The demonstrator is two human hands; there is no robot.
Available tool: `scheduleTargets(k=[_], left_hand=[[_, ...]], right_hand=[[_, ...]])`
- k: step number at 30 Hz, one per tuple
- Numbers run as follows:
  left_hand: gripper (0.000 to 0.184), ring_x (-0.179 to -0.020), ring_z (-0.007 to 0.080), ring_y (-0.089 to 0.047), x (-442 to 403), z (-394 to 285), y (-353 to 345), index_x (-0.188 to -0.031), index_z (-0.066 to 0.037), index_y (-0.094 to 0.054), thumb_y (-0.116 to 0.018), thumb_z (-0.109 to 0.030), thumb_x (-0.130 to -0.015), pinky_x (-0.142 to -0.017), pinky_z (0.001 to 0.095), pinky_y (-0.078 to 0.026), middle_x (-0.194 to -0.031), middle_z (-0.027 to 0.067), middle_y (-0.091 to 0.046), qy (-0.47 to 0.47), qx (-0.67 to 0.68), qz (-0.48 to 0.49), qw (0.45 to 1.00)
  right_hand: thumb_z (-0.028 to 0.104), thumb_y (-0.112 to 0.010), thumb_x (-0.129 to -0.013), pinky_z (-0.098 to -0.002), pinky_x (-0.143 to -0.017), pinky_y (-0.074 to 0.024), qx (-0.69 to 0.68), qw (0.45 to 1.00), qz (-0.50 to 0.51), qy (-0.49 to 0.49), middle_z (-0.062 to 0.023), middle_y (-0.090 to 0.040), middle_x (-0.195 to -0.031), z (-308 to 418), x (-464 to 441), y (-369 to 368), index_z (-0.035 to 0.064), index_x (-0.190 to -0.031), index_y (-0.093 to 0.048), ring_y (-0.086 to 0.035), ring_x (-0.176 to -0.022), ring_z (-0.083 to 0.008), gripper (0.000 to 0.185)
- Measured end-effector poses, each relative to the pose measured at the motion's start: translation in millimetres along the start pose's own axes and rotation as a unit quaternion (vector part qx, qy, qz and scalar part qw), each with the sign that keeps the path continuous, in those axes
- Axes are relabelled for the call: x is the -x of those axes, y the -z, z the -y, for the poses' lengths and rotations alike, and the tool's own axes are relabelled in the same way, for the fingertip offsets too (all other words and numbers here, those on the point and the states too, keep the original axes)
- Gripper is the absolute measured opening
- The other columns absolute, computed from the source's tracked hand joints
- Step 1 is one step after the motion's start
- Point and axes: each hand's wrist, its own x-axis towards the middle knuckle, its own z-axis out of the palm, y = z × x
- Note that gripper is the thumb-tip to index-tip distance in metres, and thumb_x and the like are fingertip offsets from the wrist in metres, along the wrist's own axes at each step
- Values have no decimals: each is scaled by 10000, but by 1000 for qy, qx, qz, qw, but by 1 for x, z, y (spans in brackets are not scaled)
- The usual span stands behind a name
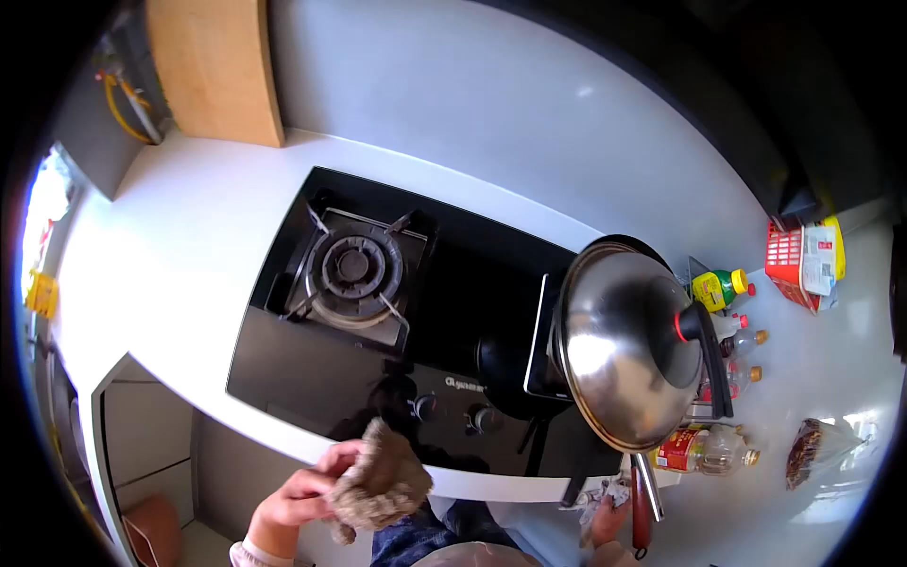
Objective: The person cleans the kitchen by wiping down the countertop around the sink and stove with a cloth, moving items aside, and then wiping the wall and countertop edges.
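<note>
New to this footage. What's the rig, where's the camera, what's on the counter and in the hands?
No machine here: a person works with two bare hands. The single picture comes from a camera worn on the head, looking forward and down; the wide view bends straight edges.

The left hand holds a brown cloth near the front edge of a black hob. The right hand is low at the right, by a brown handle, with a crumpled whitish thing at its fingers; I can't tell what.

The hob is set in a white counter. Its left burner is bare; a domed lid covers the right side. Bottles stand or lie beyond.
</note>
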Motion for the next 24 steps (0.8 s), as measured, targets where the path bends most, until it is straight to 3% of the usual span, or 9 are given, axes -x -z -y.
scheduleTargets(k=[3, 4, 7, 12, 24], left_hand=[[314, -1233, 382, -413, 7, -20, 53, -1032, 69, -649, -595, -92, -768, -1032, 488, -317, -1294, 277, -451, -78, 10, -74, 994], [326, -1233, 380, -414, 6, -24, 66, -1043, 66, -642, -598, -99, -765, -1033, 488, -317, -1296, 274, -452, -89, 14, -101, 991], [363, -1234, 375, -419, -6, -37, 90, -1075, 60, -621, -605, -119, -759, -1038, 488, -315, -1302, 264, -454, -102, 18, -175, 979], [431, -1237, 366, -427, -19, -43, 114, -1128, 48, -586, -617, -153, -747, -1046, 489, -313, -1313, 248, -458, -97, 23, -243, 965], [610, -1241, 346, -445, -70, -55, 120, -1255, 21, -501, -646, -235, -720, -1066, 490, -306, -1338, 208, -467, -64, 15, -261, 963]], right_hand=[[41, -518, -863, -328, -846, -463, 53, 998, -26, 18, -148, -559, -1130, -1, -1, -11, -45, -1221, -412, -565, -991, -206, 383], [-43, -440, -869, -352, -999, -386, 7, 998, -6, -66, -168, -472, -1330, 0, -4, -10, -35, -1353, -349, -488, -1195, -260, 493], [81, -499, -882, -396, -977, -392, 76, 995, -43, -48, -171, -516, -1268, 22, -1, -33, -13, -1304, -416, -515, -1154, -296, 440], [102, -507, -880, -405, -974, -392, 140, 985, -56, -79, -178, -522, -1256, 39, 0, -54, -12, -1291, -429, -513, -1153, -307, 434], [153, -524, -877, -424, -966, -393, 226, 963, -28, -141, -194, -537, -1227, 61, 10, -41, -11, -1261, -462, -507, -1152, -331, 423]])
